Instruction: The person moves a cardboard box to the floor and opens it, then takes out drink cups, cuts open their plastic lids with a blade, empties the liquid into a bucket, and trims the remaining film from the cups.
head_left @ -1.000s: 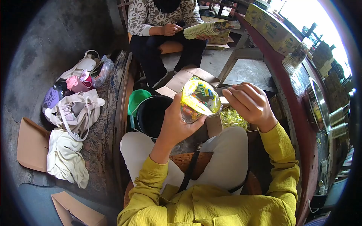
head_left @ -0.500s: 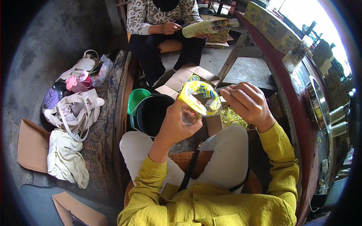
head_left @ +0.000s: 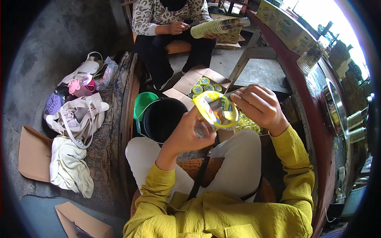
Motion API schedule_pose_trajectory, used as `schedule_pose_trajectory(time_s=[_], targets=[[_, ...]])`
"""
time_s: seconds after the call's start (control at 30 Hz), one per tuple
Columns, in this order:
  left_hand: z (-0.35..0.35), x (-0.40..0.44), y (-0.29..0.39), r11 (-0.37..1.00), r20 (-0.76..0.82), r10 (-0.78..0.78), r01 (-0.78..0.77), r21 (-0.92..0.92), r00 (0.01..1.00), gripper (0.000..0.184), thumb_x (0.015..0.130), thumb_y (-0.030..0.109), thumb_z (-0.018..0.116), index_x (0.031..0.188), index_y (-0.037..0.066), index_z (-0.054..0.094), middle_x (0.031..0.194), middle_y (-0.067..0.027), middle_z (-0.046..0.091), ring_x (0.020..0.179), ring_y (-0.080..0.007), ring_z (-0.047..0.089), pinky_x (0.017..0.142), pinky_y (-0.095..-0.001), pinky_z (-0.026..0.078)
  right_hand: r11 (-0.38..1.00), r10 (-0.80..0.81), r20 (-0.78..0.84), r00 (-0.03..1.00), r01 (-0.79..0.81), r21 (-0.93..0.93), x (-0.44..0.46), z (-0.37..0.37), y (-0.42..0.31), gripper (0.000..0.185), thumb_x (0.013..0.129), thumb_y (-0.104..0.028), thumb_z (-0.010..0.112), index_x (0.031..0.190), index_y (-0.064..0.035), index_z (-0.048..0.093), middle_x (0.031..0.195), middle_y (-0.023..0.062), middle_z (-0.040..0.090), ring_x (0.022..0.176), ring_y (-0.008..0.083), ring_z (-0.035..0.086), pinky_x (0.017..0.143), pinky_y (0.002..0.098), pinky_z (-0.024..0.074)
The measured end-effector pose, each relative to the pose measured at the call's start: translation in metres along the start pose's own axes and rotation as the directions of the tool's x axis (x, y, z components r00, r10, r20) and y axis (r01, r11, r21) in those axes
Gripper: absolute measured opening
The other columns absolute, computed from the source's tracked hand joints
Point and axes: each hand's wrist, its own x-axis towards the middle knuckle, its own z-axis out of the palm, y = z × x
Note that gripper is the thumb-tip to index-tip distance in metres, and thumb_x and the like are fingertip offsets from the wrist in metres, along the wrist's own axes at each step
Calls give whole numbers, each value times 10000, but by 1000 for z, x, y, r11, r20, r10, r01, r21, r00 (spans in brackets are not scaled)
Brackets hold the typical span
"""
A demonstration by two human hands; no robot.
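Observation:
My left hand (head_left: 186, 135) is wrapped around a clear plastic cup (head_left: 219, 116) with a yellow printed film around its rim. The cup is tilted, its mouth turned up and to the right. Close to the far right of the rim, my right hand (head_left: 260, 105) is closed in a pinch. A thin greyish sliver shows at its fingertips, too small to name. Beyond the cup stands an open cardboard box (head_left: 184, 85) with several small round yellow-lidded cups (head_left: 204, 81) in it. Below my right hand lies a pile of yellow-green strips (head_left: 247, 125).
A black bucket (head_left: 160, 123) and a green basin (head_left: 143, 104) stand left of my knees. Opposite sits a person (head_left: 170, 23) holding a long stack of cups (head_left: 218, 27). Bags (head_left: 83, 115) lie on the bench at left. A red-edged table (head_left: 317, 158) runs along the right.
The cup has tipped and shifted slightly right and down, showing more of its inside and the box behind. My right hand has moved slightly up and left.

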Motion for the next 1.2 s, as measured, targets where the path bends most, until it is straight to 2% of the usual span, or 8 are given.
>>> schedule_pose_trajectory(time_s=[0.07,0.27,0.37,0.6,0.73,0.83,0.97,1.2], targets=[[3,0,-2,993,15,116,-115,-9,993,583,634,27,652,1155,-37,397,890,-80,599,702,-82,584,627,-208,485,1000,-2,7,1000,2,20,0,-1,1,308,570,-60,647,869,2,609,752,47,517,681,167,564,608,286,506],[-3,-6,-13,970,114,-135,155,-188,984,558,605,83,678,1106,-30,461,910,-83,580,787,-130,574,756,-255,449,998,30,25,999,-31,50,4,-12,-5,267,590,-55,638,846,12,612,740,47,513,658,154,556,586,273,494],[-4,-3,-21,991,34,61,-57,-118,998,565,574,120,696,1081,-19,489,985,-113,559,888,-191,561,827,-300,425,1000,23,-7,1000,-23,15,6,-17,-11,250,589,-47,639,829,21,613,716,43,513,638,149,551,576,269,491],[-12,1,-17,992,0,8,-8,124,1000,667,581,165,717,1154,-16,426,1075,-166,514,996,-282,522,883,-321,390,995,-11,10,1000,12,-96,4,-19,-12,236,593,-19,642,820,36,608,712,52,535,636,149,548,571,263,489],[-6,3,-19,961,-61,150,-132,241,987,687,622,124,687,1204,-25,356,1088,-164,506,1001,-272,523,876,-319,401,995,8,21,1000,-6,-102,5,-18,-12,239,598,-22,645,827,34,606,709,50,539,645,150,550,575,264,490],[3,-1,-21,990,-100,35,-20,140,994,658,636,116,690,1195,-20,371,1061,-159,527,974,-263,546,853,-323,421,995,15,27,1000,-12,-103,5,-18,-14,238,601,-23,647,829,32,606,707,45,537,647,149,551,578,264,491],[11,2,-23,982,-158,59,-29,188,986,631,629,118,714,1160,-15,401,1025,-154,552,930,-264,576,814,-320,445,995,2,17,1000,-1,-101,4,-16,-13,234,605,-27,649,827,31,606,701,41,534,646,146,551,584,263,493],[9,2,-25,981,-55,63,-52,186,996,597,613,116,728,1111,-9,426,992,-165,566,920,-285,584,793,-320,453,996,10,37,999,-7,-90,1,-14,-15,223,597,-44,651,815,2,640,676,43,572,634,150,573,642,265,509]])
